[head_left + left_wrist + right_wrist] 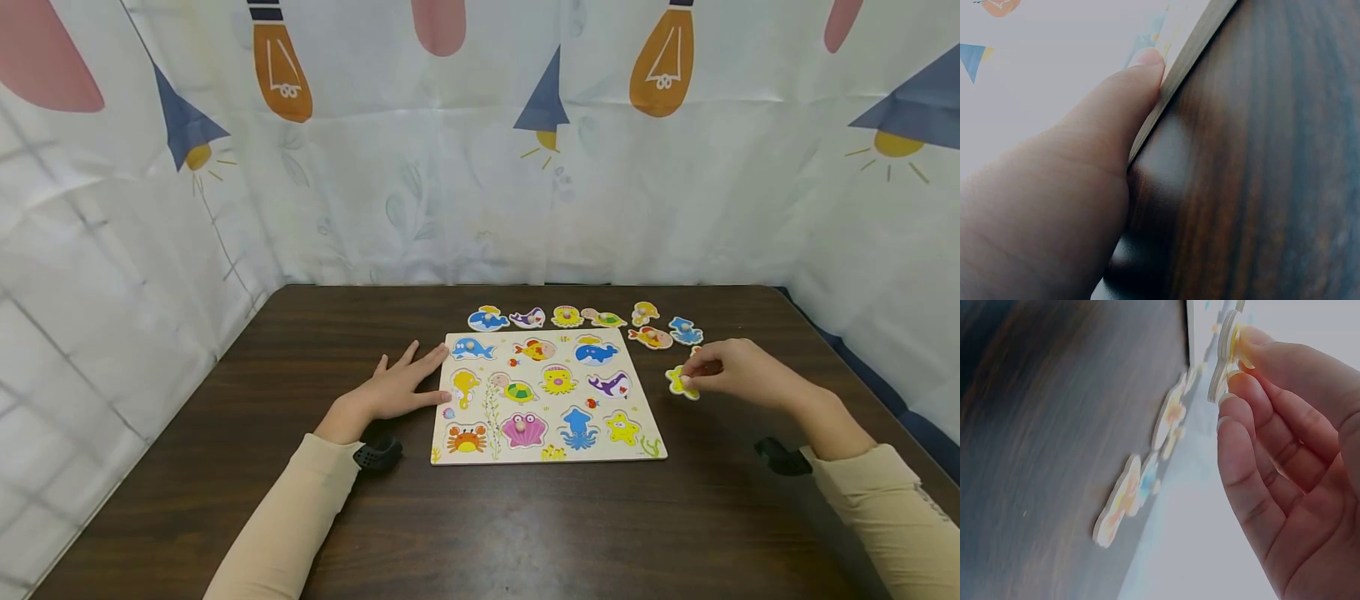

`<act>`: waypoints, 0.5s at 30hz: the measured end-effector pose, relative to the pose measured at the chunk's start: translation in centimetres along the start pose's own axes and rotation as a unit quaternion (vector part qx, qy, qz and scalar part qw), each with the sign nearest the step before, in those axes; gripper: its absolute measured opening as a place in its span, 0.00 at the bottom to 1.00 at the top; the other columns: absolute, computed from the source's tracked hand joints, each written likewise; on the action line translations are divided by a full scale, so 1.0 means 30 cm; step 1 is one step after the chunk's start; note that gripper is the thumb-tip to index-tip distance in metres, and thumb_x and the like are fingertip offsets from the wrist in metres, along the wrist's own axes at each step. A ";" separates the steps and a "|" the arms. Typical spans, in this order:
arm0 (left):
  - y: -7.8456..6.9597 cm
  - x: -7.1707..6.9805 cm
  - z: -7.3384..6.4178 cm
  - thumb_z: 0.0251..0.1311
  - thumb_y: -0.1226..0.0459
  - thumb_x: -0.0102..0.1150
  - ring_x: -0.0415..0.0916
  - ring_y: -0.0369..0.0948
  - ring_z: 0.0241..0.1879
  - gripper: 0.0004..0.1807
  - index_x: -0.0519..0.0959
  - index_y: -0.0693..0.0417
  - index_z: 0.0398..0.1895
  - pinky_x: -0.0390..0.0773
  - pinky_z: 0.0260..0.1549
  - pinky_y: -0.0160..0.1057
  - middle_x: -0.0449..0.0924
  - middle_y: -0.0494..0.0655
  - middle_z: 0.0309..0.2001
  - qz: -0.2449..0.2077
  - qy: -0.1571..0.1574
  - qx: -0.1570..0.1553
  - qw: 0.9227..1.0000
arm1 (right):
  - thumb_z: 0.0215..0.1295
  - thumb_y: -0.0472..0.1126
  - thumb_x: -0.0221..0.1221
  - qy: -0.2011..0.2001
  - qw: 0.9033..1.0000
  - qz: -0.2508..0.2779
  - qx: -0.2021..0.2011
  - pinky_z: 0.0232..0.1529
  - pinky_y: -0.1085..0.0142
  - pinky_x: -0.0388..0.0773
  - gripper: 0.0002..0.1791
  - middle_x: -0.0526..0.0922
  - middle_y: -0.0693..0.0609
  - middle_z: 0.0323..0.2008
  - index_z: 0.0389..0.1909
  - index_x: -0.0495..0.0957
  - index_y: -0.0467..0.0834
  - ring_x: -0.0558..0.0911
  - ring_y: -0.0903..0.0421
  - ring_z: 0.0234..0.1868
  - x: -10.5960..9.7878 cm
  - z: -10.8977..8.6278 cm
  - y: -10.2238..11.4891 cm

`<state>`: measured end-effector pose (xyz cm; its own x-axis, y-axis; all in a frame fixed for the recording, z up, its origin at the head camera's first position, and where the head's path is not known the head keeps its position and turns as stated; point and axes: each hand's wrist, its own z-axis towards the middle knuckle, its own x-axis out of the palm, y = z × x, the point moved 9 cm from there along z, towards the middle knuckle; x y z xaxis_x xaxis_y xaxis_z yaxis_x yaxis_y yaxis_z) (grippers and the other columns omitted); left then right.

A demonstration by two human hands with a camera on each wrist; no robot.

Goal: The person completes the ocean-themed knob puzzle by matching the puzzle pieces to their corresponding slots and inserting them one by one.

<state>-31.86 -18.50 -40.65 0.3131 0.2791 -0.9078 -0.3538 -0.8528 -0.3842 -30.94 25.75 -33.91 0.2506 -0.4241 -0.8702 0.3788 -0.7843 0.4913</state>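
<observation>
Cream fabric sleeves [279, 521] nearest. Dark brown wood-grain table [525, 533] under pale rectangular wooden sea-creature board [611, 454]; surface looks slick, so board may skid if pressure lightens. Left hand [396, 392], fingers spread, touches board's left edge. Right hand [742, 375] pinches flat yellow wooden star piece [678, 385] right of board; slim edge could slip. Blue wooden squid piece [686, 332] off board's far right corner: knuckles could nudge it.

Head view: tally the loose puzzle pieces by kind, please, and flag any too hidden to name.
Whales: 2 (blue whale, purple whale)
Octopus: 1
Turtle: 1
Seahorse: 1
Fish: 1
Squid: 1
Star, in the right hand: 1
Mostly hidden piece, unnamed: 1
Total: 9
</observation>
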 end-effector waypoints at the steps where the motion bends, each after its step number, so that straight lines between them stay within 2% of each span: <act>1: 0.001 0.000 0.001 0.68 0.34 0.53 0.28 0.56 0.81 0.52 0.42 0.40 0.85 0.28 0.68 0.73 0.43 0.45 0.83 0.001 0.000 0.001 1.000 | 0.66 0.40 0.69 0.001 1.000 0.001 -0.003 0.31 0.65 0.78 0.08 0.84 0.57 0.33 0.40 0.88 0.39 0.77 0.59 0.31 0.003 0.001 0.008; 15: 0.000 -0.001 0.002 0.68 0.33 0.53 0.28 0.56 0.81 0.52 0.42 0.40 0.85 0.28 0.68 0.73 0.43 0.45 0.83 0.002 0.000 0.002 1.000 | 0.64 0.39 0.71 0.000 0.999 0.001 -0.037 0.32 0.66 0.79 0.07 0.84 0.59 0.33 0.40 0.88 0.42 0.77 0.60 0.31 0.036 0.015 0.120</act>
<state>-31.91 -18.48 -40.63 0.3109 0.2752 -0.9097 -0.3581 -0.8527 -0.3804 -29.69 22.26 -33.08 0.2512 -0.4252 -0.8695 0.4428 -0.7484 0.4939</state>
